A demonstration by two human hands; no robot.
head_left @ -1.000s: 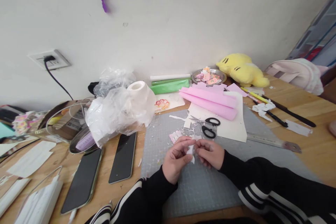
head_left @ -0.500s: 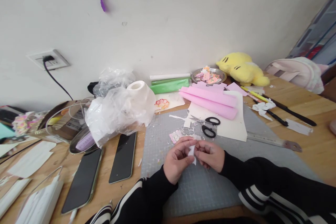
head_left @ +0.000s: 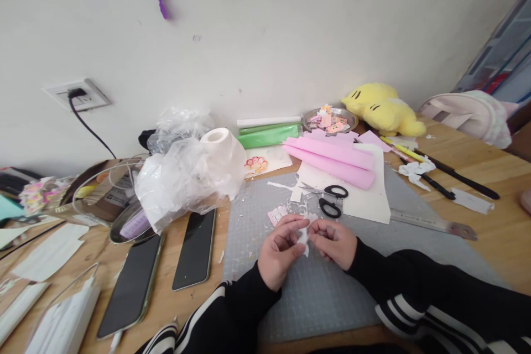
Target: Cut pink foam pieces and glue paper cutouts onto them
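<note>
Between my fingers is a small piece of white paper point(head_left: 304, 238), slightly bent. My left hand point(head_left: 282, 248) pinches it between thumb and fingers. From the other side my right hand point(head_left: 333, 240) holds its right edge, fingertips pressed together. Both hands are just above the grey cutting mat point(head_left: 315, 301). Just beyond them lie black-handled scissors point(head_left: 331, 208), white paper scraps point(head_left: 296, 194) and a small pink patterned cutout point(head_left: 277, 214), partly hidden by my left hand.
Pink paper point(head_left: 332, 160) lies on a white sheet point(head_left: 367, 210), with a metal ruler point(head_left: 431, 222) to the right. A paper roll point(head_left: 222, 155) and plastic bags point(head_left: 178, 177) stand left. Two phones point(head_left: 193, 249) lie nearby. Behind are a dish of cutouts point(head_left: 309, 121) and a yellow plush point(head_left: 385, 110).
My right hand has shifted very slightly to the right, and the white paper between my fingers has turned a little. Everything else stays in place.
</note>
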